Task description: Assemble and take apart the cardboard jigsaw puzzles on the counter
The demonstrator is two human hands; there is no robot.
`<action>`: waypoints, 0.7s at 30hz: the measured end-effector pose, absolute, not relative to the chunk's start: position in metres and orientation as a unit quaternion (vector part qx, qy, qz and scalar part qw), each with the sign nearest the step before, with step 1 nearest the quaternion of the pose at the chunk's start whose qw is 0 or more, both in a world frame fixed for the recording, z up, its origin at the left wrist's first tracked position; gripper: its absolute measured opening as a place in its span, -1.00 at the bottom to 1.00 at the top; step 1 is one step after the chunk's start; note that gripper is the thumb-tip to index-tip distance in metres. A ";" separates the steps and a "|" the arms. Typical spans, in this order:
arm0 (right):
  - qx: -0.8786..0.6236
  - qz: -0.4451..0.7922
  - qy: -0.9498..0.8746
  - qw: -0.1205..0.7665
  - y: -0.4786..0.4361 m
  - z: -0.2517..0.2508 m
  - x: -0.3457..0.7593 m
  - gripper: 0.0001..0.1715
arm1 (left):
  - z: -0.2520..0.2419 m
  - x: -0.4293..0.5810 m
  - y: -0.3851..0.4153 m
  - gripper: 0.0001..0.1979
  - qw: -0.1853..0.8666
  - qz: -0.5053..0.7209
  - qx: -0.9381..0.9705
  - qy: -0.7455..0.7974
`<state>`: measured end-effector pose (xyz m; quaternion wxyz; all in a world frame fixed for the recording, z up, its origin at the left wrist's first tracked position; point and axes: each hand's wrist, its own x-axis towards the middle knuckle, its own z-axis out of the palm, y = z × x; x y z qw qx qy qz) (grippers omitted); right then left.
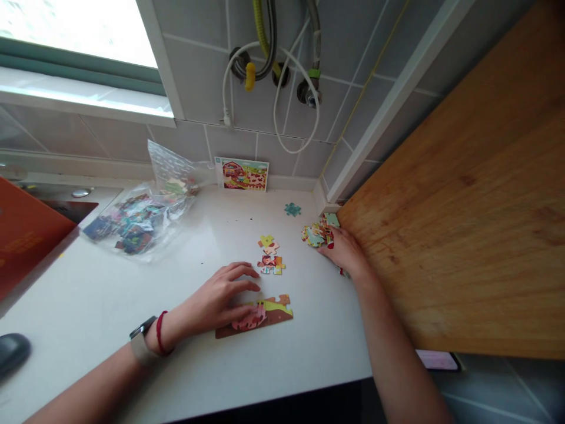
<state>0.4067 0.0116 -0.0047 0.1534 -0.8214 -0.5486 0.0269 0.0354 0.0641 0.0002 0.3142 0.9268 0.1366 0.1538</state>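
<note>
An open left hand (216,300) is rested on a brown cardboard jigsaw section (276,315); an ungripping right hand (344,250) lies against a heap of colourful cardboard pieces (315,235), beside a honey-brown wooden board (459,194); a clear plastic bag (136,227) lies beyond.

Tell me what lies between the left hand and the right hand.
A small cluster of multicoloured cardboard jigsaw pieces lies between the left hand and right hand, in the head view.

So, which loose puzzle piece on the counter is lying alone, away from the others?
The teal piece near the back wall; the rest lie grouped near the left hand and right hand.
</note>
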 end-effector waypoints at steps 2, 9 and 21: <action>-0.810 0.045 -0.561 0.166 0.014 -0.006 0.405 -0.20 | 0.001 0.036 0.064 -0.75 0.312 0.148 0.929 0.135; -0.744 0.055 -0.629 0.218 0.024 -0.011 0.392 -0.37 | -0.001 0.035 0.064 -0.77 0.306 0.146 0.931 0.136; -0.696 0.142 -0.642 0.288 0.024 -0.007 0.368 -0.21 | -0.004 0.036 0.066 -0.77 0.276 0.124 0.941 0.150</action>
